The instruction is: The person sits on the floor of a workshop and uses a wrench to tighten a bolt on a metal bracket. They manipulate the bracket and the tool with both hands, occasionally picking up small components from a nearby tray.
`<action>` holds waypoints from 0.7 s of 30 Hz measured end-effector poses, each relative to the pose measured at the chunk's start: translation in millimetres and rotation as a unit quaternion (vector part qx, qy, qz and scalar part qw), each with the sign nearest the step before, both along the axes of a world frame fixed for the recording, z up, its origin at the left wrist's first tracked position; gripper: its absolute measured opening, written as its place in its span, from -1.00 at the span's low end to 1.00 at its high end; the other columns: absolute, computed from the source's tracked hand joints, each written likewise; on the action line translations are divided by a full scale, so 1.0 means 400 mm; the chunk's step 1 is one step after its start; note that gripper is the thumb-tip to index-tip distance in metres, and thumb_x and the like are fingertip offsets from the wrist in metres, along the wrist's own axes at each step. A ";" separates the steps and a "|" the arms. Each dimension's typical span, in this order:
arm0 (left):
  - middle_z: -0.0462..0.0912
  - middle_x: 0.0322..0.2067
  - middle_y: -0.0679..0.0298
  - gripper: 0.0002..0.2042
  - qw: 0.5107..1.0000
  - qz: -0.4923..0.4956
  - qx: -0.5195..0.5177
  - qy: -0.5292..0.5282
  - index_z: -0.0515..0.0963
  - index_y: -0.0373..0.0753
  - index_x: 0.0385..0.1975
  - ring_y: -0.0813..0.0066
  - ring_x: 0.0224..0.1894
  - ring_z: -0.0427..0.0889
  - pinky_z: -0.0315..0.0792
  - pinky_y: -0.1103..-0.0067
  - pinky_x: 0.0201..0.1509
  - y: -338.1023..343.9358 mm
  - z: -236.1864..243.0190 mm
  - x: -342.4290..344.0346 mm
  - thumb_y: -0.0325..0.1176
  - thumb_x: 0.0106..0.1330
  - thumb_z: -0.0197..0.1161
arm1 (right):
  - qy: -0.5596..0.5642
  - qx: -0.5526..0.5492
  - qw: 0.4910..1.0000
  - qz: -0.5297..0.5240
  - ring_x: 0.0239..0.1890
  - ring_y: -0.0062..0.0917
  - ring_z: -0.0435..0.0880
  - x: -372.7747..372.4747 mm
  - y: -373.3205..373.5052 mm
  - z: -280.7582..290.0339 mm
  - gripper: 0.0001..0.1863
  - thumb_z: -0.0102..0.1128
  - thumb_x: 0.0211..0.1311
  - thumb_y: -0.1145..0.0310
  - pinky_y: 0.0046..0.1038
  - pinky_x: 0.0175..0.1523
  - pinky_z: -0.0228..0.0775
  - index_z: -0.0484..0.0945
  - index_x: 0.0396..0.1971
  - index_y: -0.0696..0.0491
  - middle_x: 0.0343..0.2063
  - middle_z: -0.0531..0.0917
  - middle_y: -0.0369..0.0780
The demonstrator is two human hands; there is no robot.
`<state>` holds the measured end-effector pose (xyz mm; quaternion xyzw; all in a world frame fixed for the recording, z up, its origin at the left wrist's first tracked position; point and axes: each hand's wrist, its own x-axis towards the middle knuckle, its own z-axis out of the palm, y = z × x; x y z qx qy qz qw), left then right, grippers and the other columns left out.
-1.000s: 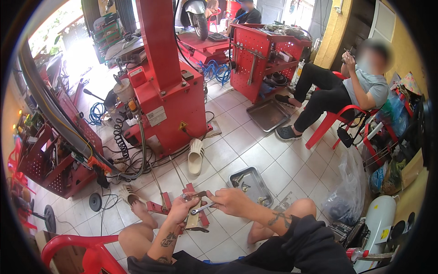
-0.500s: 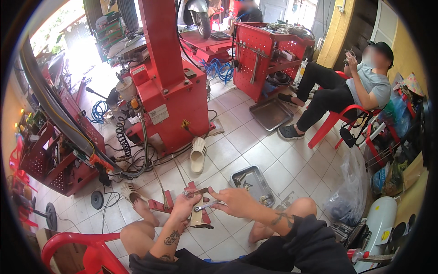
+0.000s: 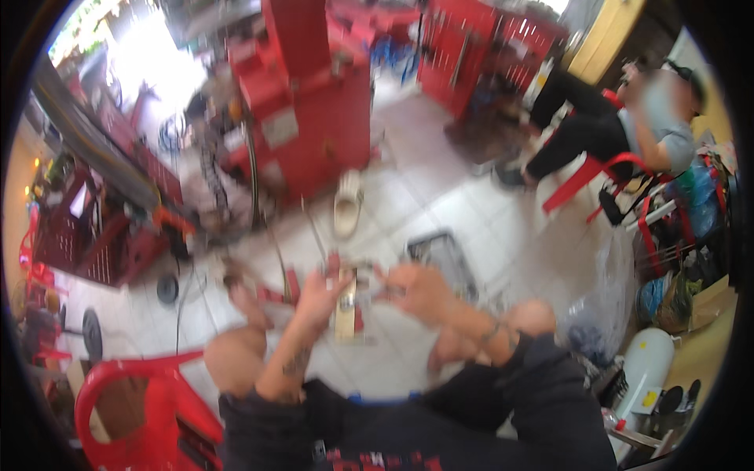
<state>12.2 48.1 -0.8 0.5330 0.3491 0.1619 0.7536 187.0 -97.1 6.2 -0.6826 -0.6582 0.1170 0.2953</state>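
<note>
Motion blurs the head view. My left hand [image 3: 314, 302] is closed on a pale, flat metal bracket [image 3: 345, 310] held upright in the picture between my knees, with red metal pieces just behind it. Just to the right, my right hand [image 3: 416, 290] has its fingers bent round something thin and greyish near the bracket's upper end, too smeared to name. A metal tray [image 3: 463, 275] lies on the tiles beyond that hand.
A red machine [image 3: 322, 133] with hoses stands ahead, a cream clog [image 3: 345, 216] before it. A person [image 3: 664, 133] sits at right on a red chair, near a red tool cart [image 3: 455, 55]. A red chair [image 3: 141, 400] is at lower left; bags and a white cylinder [image 3: 644, 369] line the right.
The view has tilted down, so the scene sits higher and is blurred. My right hand has drawn slightly right, away from my left; the wrench seen earlier is no longer distinguishable.
</note>
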 end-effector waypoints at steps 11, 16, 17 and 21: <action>0.72 -0.26 -0.02 -0.71 0.998 0.050 -0.046 -0.018 0.42 -0.42 0.07 0.42 -0.45 0.71 0.66 0.55 -0.51 0.001 0.005 0.003 -0.44 0.43 0.17 | -0.027 -0.136 0.990 -0.016 -0.46 -0.19 0.62 -0.034 0.022 0.063 -0.35 0.22 0.29 0.01 -0.23 -0.35 0.36 0.38 0.33 -0.08 -0.58 0.61 -0.14; 0.73 -0.30 0.01 -0.71 0.999 0.043 -0.031 -0.006 0.44 -0.42 0.06 0.43 -0.42 0.73 0.67 0.54 -0.49 0.000 0.006 0.007 -0.44 0.41 0.18 | -0.031 -0.167 0.985 -0.027 -0.57 -0.14 0.58 -0.056 0.006 0.077 -0.32 0.17 0.34 -0.01 -0.18 -0.41 0.34 0.31 0.38 -0.06 -0.68 0.57 -0.14; 0.73 -0.30 0.01 -0.71 0.999 0.039 -0.025 0.000 0.45 -0.42 0.06 0.43 -0.42 0.73 0.67 0.54 -0.48 0.001 0.006 0.006 -0.44 0.41 0.19 | -0.036 -0.167 0.985 -0.028 -0.59 -0.14 0.57 -0.060 0.005 0.075 -0.31 0.16 0.34 -0.03 -0.17 -0.42 0.34 0.29 0.39 -0.06 -0.69 0.56 -0.14; 0.71 -0.29 -0.05 -0.66 0.999 0.033 -0.006 -0.012 0.34 -0.43 0.12 0.34 -0.38 0.76 0.66 0.54 -0.45 0.001 -0.012 0.010 -0.44 0.44 0.16 | -0.062 -0.122 0.990 -0.029 -0.64 -0.18 0.55 -0.049 -0.002 0.055 -0.29 0.19 0.32 -0.01 -0.19 -0.47 0.32 0.28 0.40 -0.05 -0.74 0.52 -0.18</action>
